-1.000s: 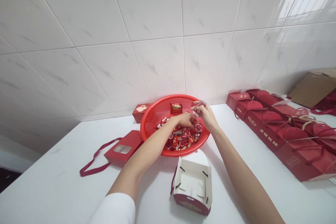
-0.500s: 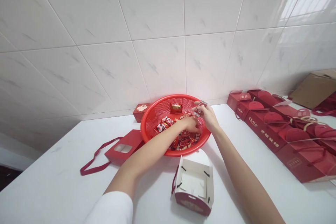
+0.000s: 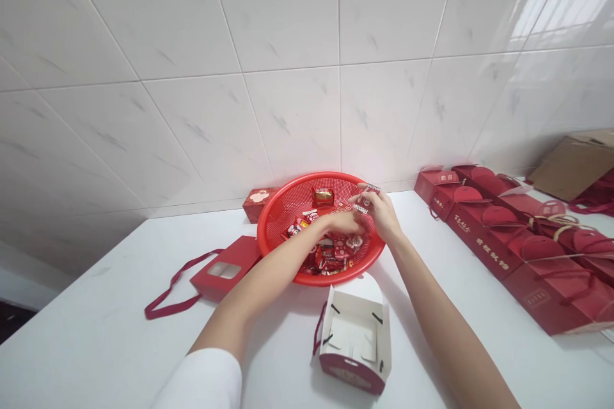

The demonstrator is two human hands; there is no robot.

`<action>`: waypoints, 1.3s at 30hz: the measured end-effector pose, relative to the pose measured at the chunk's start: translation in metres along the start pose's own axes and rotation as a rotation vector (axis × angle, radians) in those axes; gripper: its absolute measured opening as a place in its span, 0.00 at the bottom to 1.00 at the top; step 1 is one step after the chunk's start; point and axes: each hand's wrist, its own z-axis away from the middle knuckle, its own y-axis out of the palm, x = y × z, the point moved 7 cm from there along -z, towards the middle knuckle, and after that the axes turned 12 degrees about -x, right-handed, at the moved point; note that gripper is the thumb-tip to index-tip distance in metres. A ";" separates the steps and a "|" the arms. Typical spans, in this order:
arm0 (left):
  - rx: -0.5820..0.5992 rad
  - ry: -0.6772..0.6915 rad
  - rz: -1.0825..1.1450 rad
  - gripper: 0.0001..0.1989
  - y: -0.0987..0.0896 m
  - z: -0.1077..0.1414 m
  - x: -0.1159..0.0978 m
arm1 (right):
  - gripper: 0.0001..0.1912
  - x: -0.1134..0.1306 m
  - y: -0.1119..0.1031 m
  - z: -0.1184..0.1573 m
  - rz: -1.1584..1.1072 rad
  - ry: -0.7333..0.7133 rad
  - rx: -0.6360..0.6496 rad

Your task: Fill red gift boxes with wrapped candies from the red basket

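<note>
A red plastic basket [image 3: 269, 204] with mesh walls holds several small wrapped candies [image 3: 330, 259], mostly red. Inside it, my left hand [image 3: 346, 223] is low over the pile with its fingers curled; what they pinch, if anything, is hidden. My right hand [image 3: 382, 212] is at the basket's right rim, closed on candy packets [image 3: 371, 188] whose patterned ends stick out from the fingers. The two hands nearly touch. In front of the basket stands an open gift box [image 3: 354, 332], white inside and dark red outside, with nothing in it.
Left of the basket lies a red box [image 3: 225, 268] with a window and ribbon handle. A small red box [image 3: 256, 204] sits behind. Rows of dark red gift boxes [image 3: 503, 249] and a cardboard carton [image 3: 570, 163] stand right. A tiled wall [image 3: 297, 121] closes the back.
My left hand has drawn slightly back and up within the basket, its fingers more curled, and more candies show below it. My right hand stays nearly in place with its packets.
</note>
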 end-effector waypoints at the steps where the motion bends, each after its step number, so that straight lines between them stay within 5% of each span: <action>1: -0.051 -0.005 0.036 0.07 -0.008 -0.001 0.000 | 0.19 0.000 0.000 -0.001 -0.011 -0.003 -0.008; 10: -0.381 -0.058 0.263 0.16 -0.063 0.003 0.017 | 0.13 0.002 -0.003 -0.003 -0.016 -0.065 -0.023; 17: -0.464 -0.120 0.202 0.19 -0.078 0.007 0.029 | 0.16 0.001 -0.002 -0.003 0.012 -0.074 -0.005; 23: -0.508 -0.275 0.041 0.13 -0.106 0.023 0.068 | 0.17 0.001 -0.003 -0.004 0.024 -0.087 -0.010; 26: -0.484 -0.419 -0.034 0.04 -0.120 0.040 0.092 | 0.16 0.002 -0.003 -0.003 0.029 -0.092 -0.013; 30: -0.368 -0.619 -0.059 0.07 -0.124 0.062 0.115 | 0.17 0.002 -0.002 -0.003 0.036 -0.089 -0.006; 39: -0.086 -0.796 -0.055 0.21 -0.085 0.059 0.124 | 0.16 0.002 -0.002 -0.001 0.052 -0.092 0.009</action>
